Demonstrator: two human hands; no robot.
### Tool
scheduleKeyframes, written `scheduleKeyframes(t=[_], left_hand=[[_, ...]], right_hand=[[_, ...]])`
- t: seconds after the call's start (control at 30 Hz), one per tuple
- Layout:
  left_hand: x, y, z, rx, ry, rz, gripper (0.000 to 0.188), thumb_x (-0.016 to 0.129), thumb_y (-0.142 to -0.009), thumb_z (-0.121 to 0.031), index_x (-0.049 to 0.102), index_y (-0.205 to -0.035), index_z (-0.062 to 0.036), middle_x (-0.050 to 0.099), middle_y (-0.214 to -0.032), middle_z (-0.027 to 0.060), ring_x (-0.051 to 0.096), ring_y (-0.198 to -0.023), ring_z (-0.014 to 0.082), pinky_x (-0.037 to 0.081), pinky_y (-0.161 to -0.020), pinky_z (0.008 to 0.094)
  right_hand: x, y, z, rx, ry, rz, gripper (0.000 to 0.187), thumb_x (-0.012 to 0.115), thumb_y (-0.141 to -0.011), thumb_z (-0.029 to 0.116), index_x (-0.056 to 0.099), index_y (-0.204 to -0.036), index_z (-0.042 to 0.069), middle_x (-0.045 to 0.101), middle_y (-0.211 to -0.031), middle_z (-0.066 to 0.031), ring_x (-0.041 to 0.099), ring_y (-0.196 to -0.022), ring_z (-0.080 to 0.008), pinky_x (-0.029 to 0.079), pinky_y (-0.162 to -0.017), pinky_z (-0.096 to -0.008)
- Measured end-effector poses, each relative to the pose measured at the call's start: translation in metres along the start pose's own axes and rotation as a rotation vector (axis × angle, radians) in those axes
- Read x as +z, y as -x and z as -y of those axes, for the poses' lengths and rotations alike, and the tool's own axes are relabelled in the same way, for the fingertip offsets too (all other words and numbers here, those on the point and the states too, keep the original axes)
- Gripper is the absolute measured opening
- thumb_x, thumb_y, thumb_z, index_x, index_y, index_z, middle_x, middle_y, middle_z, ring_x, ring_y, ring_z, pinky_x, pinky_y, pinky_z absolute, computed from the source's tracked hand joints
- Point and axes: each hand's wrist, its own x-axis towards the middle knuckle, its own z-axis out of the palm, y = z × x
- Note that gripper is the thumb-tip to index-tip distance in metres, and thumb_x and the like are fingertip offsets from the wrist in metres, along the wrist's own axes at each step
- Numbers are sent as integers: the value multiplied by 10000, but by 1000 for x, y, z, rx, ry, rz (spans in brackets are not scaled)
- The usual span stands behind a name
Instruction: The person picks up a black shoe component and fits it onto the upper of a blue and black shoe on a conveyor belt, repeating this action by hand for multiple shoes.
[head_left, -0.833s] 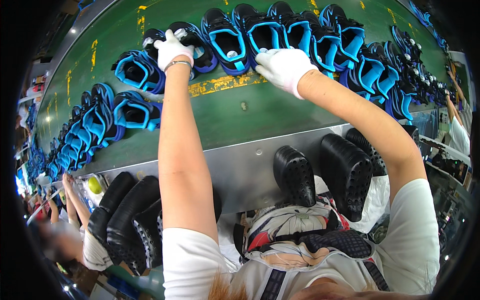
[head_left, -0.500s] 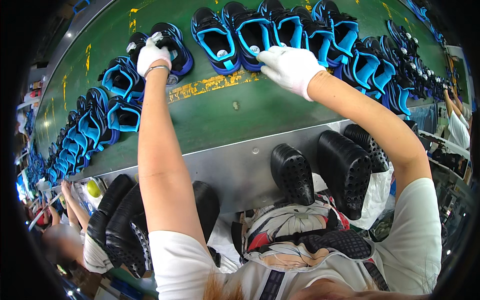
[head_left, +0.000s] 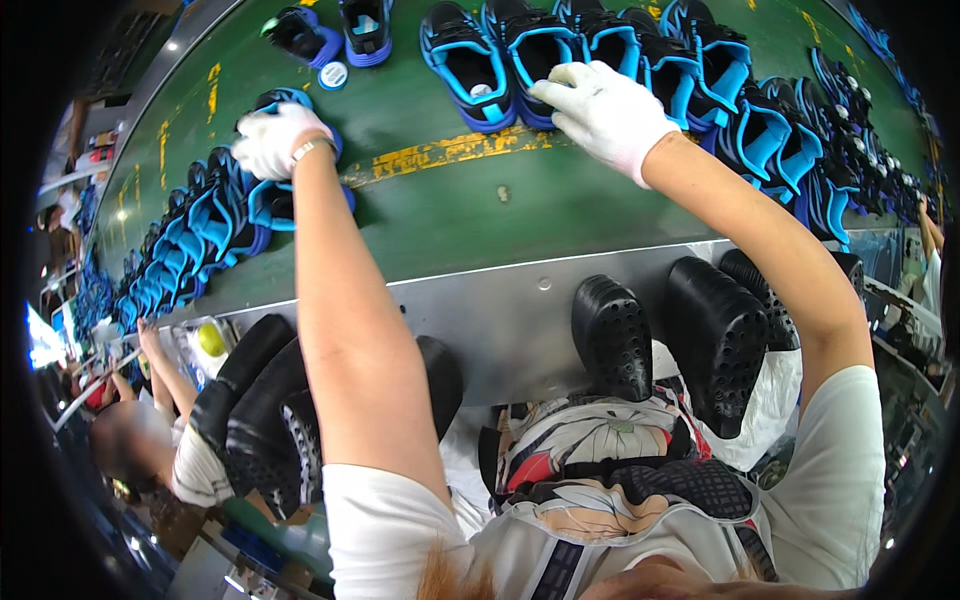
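My left hand, in a white glove, has its fingers curled over a black-and-blue sports shoe on the green tabletop. The hand covers much of that shoe. Beyond it are two separate shoes of the same kind, one on its side and one standing, with a round white disc beside them. My right hand, also gloved, hovers at the heel end of a row of shoes. Its fingers are loosely extended and hold nothing visible.
More shoes run along the table's left side, and others line its right. Black perforated shoe lasts hang at the metal table edge before me. A co-worker's forearm reaches in at the left, near a round yellow-green object.
My left hand has left the two shoes, which now lie farther away with the disc, and has come to the nearer shoe. The right hand has lifted slightly from the row.
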Motion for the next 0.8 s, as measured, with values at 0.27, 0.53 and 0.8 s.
scheduleKeyframes(t=[0.27,0.53,0.8], left_hand=[[-28,28,39,59,-350,373,498,605,-812,-535,547,-1287,-398,548,-1187,138,557,-1093,325,475,-878,433],[-13,17,40,105,-295,504,421,584,-830,-478,643,-1195,-275,426,-1338,137,431,-1223,376,469,-926,521],[-33,67,47,630,-11,450,409,604,-741,-452,749,-929,-118,547,-1201,201,549,-1055,381,470,-929,429]], right_hand=[[25,-49,15,133,24,416,540,542,-904,292,378,-1417,261,608,-1126,-155,576,-1064,-304,484,-901,-394],[40,-54,7,161,-126,388,456,543,-895,332,486,-1342,267,606,-1193,-139,583,-1107,-295,474,-934,-393],[25,-38,33,90,-230,637,483,539,-844,468,561,-1282,265,665,-1109,-120,638,-1001,-319,507,-847,-413]])
